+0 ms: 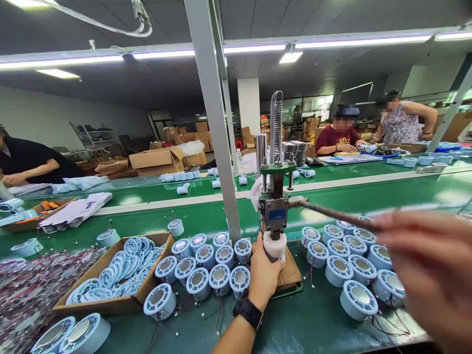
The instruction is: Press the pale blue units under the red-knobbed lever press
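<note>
A hand-operated lever press (277, 211) stands on the bench before me, with a white block (275, 243) at the foot of its ram. My left hand (263, 273), wearing a black watch, is closed around something directly beneath that block; fingers and block hide most of it. My right hand (424, 265), blurred and close to the camera, grips the end of the press lever (335, 214). Light-blue round housings with metal discs on top and thin wires stand on both sides: one group (219, 276) by my left wrist, another (338, 269) under the lever.
A cardboard box (142, 297) of light-blue rings sits to the left, beside a heap of wired parts (40, 290). Behind the press run a metal post (217, 123) and a green conveyor (177, 197). Several people work across the line.
</note>
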Action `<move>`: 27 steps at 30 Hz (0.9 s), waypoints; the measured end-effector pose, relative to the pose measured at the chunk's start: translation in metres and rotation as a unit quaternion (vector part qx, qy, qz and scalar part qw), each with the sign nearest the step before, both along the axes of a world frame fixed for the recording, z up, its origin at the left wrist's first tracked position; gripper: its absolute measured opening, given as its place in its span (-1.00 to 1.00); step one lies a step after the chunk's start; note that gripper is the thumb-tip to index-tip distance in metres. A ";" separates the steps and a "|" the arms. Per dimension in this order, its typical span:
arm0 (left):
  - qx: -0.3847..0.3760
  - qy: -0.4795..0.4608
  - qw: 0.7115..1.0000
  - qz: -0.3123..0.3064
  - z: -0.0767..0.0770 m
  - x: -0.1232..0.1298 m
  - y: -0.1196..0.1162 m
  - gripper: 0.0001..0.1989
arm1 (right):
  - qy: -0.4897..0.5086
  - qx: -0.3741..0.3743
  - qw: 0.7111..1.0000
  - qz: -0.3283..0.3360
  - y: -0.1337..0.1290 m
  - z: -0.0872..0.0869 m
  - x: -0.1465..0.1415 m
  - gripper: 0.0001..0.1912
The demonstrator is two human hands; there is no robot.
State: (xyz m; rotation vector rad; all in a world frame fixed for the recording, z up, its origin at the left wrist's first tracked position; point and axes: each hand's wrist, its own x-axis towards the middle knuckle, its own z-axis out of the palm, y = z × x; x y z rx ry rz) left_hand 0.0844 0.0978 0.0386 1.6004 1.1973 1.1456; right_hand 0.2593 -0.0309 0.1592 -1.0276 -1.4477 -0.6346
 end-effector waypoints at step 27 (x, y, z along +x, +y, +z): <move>-0.006 0.560 0.773 0.298 0.094 -0.430 -0.038 -0.68 | 0.421 -0.281 0.859 0.080 0.108 -0.168 -0.101 0.20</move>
